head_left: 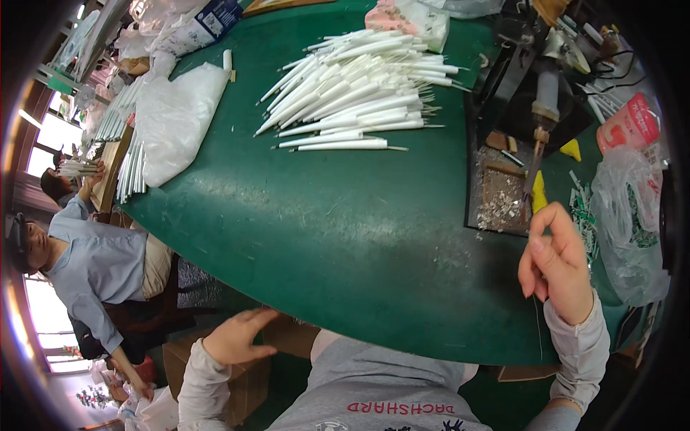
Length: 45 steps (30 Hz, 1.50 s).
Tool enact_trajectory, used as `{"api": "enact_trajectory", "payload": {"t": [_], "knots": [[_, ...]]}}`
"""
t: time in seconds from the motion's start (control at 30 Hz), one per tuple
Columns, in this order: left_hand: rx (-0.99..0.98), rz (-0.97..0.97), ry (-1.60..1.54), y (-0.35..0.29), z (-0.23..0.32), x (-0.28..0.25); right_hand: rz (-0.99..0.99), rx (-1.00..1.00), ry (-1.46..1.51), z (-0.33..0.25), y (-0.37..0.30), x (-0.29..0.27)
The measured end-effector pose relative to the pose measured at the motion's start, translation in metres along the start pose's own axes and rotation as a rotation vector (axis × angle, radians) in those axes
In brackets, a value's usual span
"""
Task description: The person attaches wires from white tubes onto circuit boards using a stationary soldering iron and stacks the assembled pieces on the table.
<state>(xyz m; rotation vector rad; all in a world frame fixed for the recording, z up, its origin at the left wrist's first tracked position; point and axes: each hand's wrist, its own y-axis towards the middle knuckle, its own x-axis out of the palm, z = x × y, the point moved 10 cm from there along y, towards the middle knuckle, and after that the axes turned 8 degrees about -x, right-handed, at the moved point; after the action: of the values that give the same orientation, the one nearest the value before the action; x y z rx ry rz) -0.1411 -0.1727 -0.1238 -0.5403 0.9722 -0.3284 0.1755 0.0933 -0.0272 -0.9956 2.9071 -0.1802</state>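
My right hand (557,262) is closed in a pinch beside the tip of a soldering iron (539,140), which points downward from a dark stand. From its fingers a thin wire (538,327) hangs toward the table's near edge. Below the iron's tip lies a small tray (491,172) with silvery bits in it. My left hand (241,337) is off the table at its near left edge, thumb and fingers apart, with nothing visible in it; some fingertips are hard to see. Farther back, a pile of white tapered sticks (359,90) with thin wire ends lies on the green table (345,237).
A white plastic bag (180,118) rests over more white sticks at the left edge. On the right are a clear bag (632,230), a pink-red packet (627,123) and small green pieces (583,215). Another person (108,262) sits at the left. A cardboard box (248,384) stands below the table.
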Motion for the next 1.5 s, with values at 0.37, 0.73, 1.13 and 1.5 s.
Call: {"api": "enact_trajectory", "payload": {"t": [0.37,0.73,1.13,1.5], "knots": [[0.723,0.618,0.289,0.089,0.23,-0.142,-0.018,-0.09,-0.478,-0.044,-0.033,-0.018],[0.471,0.948,0.905,0.16,0.256,-0.147,0.229,0.026,-1.516,-0.031,-0.076,-0.081],[0.615,0.817,0.68,0.131,0.27,-0.13,0.36,-0.224,-1.24,-0.053,-0.054,-0.099],[0.784,0.354,0.089,0.121,0.296,-0.124,-0.065,-0.103,-1.376,-0.021,-0.08,-0.062]]}}
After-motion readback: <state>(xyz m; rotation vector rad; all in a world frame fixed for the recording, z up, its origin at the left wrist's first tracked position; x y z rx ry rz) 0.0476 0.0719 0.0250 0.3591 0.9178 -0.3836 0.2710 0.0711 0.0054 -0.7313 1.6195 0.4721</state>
